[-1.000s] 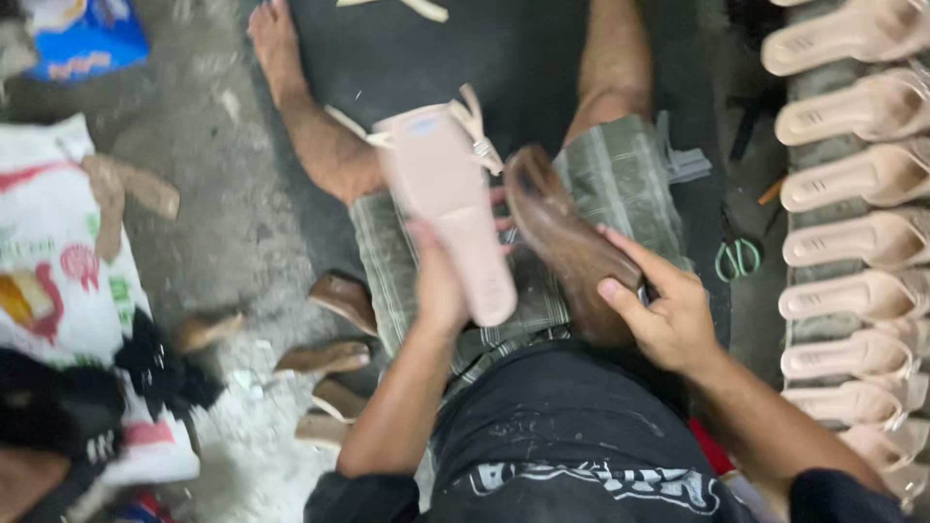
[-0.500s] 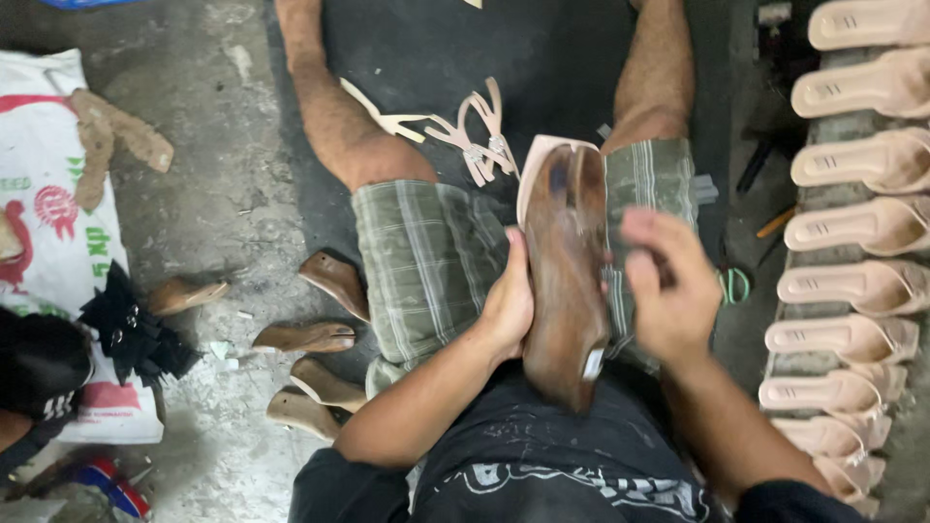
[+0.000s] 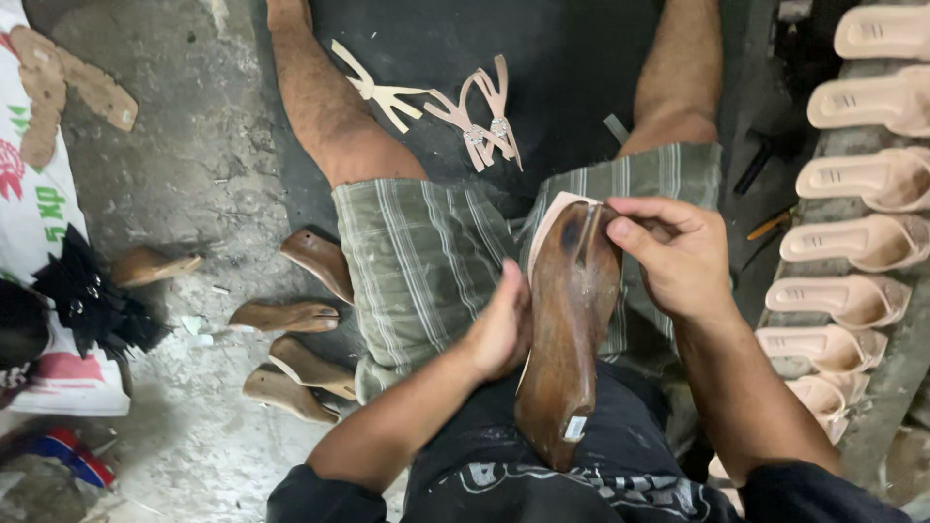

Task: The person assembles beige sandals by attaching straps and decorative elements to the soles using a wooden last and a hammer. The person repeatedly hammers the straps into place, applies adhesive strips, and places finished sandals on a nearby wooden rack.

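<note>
Across your lap lies the long brown wooden shoe last (image 3: 567, 329), a pale pink insole (image 3: 548, 221) against its far end. Your left hand (image 3: 502, 329) has its grip closed on the last's side; your right hand (image 3: 678, 254) pinches its toe end.

Pink insole (image 3: 544, 225) mostly hidden behind wooden last (image 3: 567, 334); left hand (image 3: 501, 329) fingertips possibly underneath.

Wooden shoe last (image 3: 570, 329) lies lengthwise on lap, pink insole (image 3: 548, 225) under it. Left hand (image 3: 501, 329) grips its left side; right hand (image 3: 678, 254) presses at toe end w/ thumb. Spare lasts (image 3: 295, 315) on floor at left, pink sandals (image 3: 852, 242) in row at right, strap pieces (image 3: 480, 121) ahead btwn legs.
</note>
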Demonstrator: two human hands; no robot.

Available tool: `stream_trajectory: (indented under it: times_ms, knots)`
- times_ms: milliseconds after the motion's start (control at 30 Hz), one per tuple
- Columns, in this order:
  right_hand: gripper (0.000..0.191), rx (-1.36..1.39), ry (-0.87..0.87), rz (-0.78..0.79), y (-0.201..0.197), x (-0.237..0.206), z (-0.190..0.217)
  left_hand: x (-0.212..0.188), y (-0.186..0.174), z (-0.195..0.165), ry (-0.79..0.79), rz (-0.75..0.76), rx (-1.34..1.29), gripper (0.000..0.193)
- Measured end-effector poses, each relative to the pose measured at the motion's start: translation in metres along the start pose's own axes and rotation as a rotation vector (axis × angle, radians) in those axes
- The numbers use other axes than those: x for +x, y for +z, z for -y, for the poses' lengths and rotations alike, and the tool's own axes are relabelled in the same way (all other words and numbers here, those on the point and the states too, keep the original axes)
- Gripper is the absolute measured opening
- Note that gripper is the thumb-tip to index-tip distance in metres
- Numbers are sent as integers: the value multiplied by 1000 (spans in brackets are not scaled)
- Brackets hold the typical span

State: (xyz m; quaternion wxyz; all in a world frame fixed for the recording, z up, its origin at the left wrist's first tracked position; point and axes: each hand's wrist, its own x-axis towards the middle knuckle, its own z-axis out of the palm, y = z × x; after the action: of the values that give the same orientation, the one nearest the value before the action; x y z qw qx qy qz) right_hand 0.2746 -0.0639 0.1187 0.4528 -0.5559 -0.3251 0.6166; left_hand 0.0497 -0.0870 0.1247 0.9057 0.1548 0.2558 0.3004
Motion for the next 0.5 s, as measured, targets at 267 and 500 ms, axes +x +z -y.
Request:
stream_trajectory:
  times_ms: [267,500]
  knots:
    - [21,-519,136,368,37,133,27,43,-66,-68,155,-319,442,38]
    - [22,-891,-289,321,114,406,-33,75,-107,-115,76,-560,394,35]
